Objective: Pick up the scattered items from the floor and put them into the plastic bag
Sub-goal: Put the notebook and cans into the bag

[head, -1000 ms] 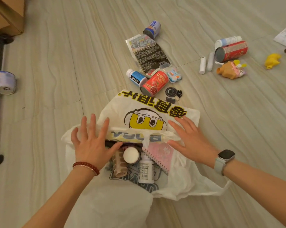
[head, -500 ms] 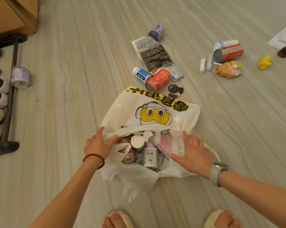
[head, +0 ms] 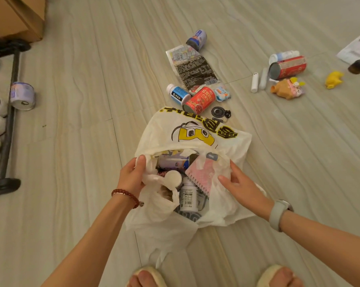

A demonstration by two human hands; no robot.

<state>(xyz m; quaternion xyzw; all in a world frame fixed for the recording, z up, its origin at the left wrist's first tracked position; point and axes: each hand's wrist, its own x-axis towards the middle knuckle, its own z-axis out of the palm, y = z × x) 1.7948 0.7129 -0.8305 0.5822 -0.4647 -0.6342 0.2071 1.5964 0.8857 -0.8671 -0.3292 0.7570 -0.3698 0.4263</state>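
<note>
White plastic bag (head: 195,129) with yellow cartoon print lies on the floor (head: 92,141), mouth open toward the person. Left hand (head: 131,177) grips the bag's left rim, fingers curled round the plastic. Right hand (head: 241,187) pinches the right rim, thumb against plastic, fingers partly bent. Inside the bag: pink spiral notebook (head: 199,175), white label bottle (head: 188,195), white round cap (head: 173,178). Scattered just beyond the bag: red can (head: 199,99), blue-label bottle (head: 178,94), black packet (head: 192,68), black round keychain (head: 218,111). Farther right: second red can (head: 288,67), two white tubes (head: 259,80), yellow toy (head: 333,79). Purple-label can (head: 22,96) far left, beside a shoe rack (head: 7,121).
</note>
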